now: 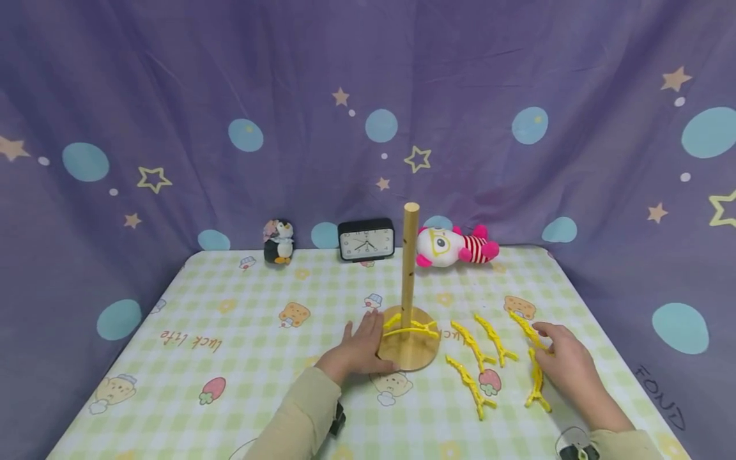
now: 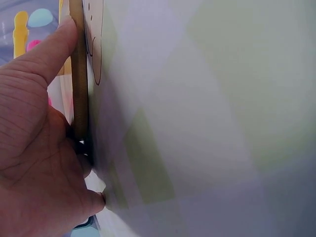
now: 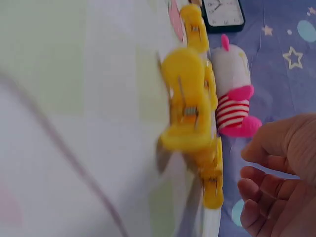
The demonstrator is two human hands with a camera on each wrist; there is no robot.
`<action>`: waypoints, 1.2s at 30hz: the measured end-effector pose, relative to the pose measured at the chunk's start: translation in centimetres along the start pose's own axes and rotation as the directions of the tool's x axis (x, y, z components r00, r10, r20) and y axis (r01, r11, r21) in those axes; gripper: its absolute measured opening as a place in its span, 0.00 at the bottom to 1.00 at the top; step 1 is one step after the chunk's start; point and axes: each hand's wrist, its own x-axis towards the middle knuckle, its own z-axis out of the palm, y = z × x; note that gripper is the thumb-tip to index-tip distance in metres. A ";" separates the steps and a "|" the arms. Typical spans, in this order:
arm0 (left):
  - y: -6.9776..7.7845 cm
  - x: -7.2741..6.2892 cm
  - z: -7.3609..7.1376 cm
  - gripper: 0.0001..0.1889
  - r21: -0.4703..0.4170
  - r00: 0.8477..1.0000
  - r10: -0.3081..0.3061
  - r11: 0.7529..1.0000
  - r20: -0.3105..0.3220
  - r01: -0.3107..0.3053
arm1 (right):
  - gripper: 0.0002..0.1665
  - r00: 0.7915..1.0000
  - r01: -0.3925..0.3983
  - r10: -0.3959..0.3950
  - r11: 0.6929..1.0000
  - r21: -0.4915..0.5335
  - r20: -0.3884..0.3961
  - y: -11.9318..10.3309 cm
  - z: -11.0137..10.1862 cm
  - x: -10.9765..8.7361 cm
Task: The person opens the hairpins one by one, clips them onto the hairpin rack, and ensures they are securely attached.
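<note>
A wooden stand with an upright pole (image 1: 409, 268) on a round base (image 1: 422, 358) is in the middle of the head view. Yellow branch-like pieces (image 1: 425, 331) sit low around the pole. My left hand (image 1: 361, 348) rests against the base's left rim, fingers extended and thumb at the front edge; in the left wrist view the thumb lies along the rim (image 2: 79, 94). My right hand (image 1: 566, 358) hovers at a yellow forked piece (image 1: 524, 329) and overlaps another piece (image 1: 536, 383). In the right wrist view its loosely bent fingers hold nothing, beside yellow pieces (image 3: 187, 98).
More yellow forked pieces (image 1: 468, 383) lie between the stand and my right hand. Along the back edge stand a penguin figure (image 1: 280, 243), a black alarm clock (image 1: 366, 240) and a pink-and-white plush toy (image 1: 454, 246). A checked cloth (image 1: 241, 383) covers the table; a purple curtain (image 1: 299, 76) hangs behind.
</note>
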 end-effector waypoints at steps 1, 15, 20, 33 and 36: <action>0.0 0.0 0.0 0.60 -0.001 1.000 -0.002 1.000 0.000 0.002 | 0.29 1.000 -0.008 0.008 1.000 -0.003 0.009 0.3 -0.1 0.0; 0.1 0.2 0.1 0.59 0.005 1.000 0.002 1.000 -0.003 -0.002 | 0.35 0.994 -0.019 0.024 0.999 -0.044 0.107 2.4 0.3 0.6; 0.3 0.0 -0.2 0.59 0.000 1.000 -0.001 1.000 0.000 0.001 | 0.38 0.992 -0.023 0.030 0.998 -0.064 0.122 2.8 0.1 0.7; 0.3 -0.3 -0.2 0.59 0.000 1.000 -0.013 1.000 0.006 0.013 | 0.35 0.977 -0.093 0.111 0.990 -0.106 0.180 2.8 -0.3 1.1; 0.2 -0.2 -0.1 0.59 0.006 1.000 -0.015 1.000 0.005 0.015 | 0.34 0.979 -0.111 0.125 0.990 -0.093 0.161 2.8 -0.2 1.0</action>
